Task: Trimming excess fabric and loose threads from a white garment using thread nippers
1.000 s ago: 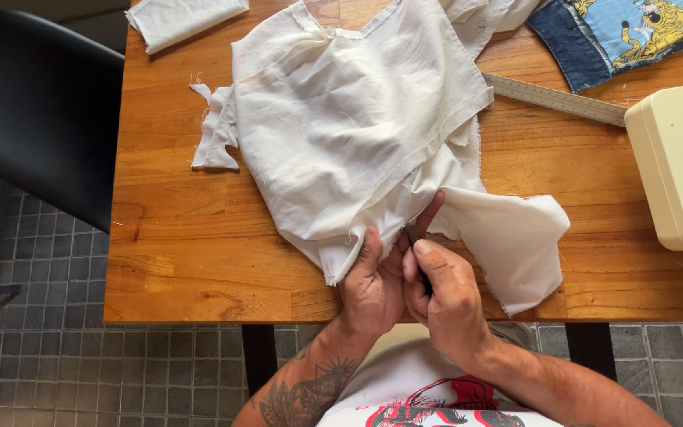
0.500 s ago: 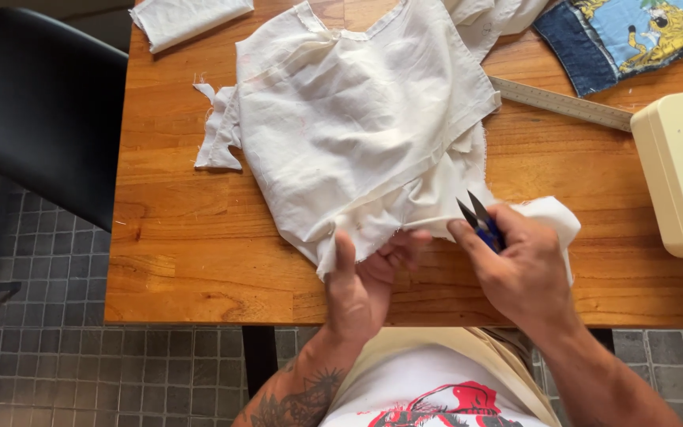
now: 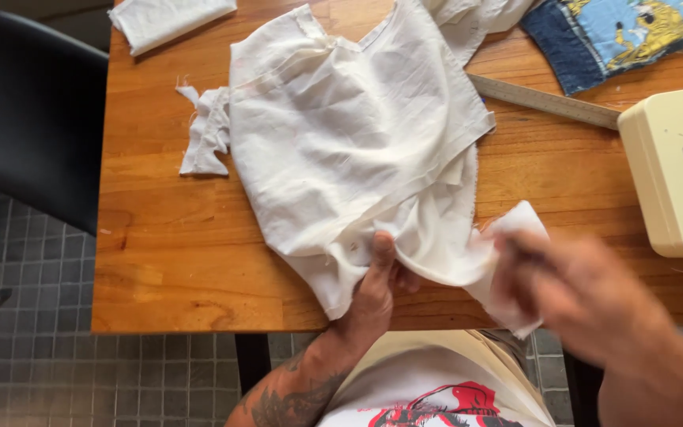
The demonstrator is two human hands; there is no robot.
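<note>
The white cloth (image 3: 357,150) lies rumpled on the wooden counter (image 3: 160,245), its near edge pinched in my left hand (image 3: 373,289), while my blurred right hand (image 3: 586,292) passes over its corner, grip unclear

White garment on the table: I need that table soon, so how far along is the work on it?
Done: a frayed offcut lies beside the white garment, so some trimming looks finished. In hand: the left hand pinches its near edge; the right hand is blurred, its grip unreadable. Left: the garment lies bunched, so how much remains is unclear.
</note>
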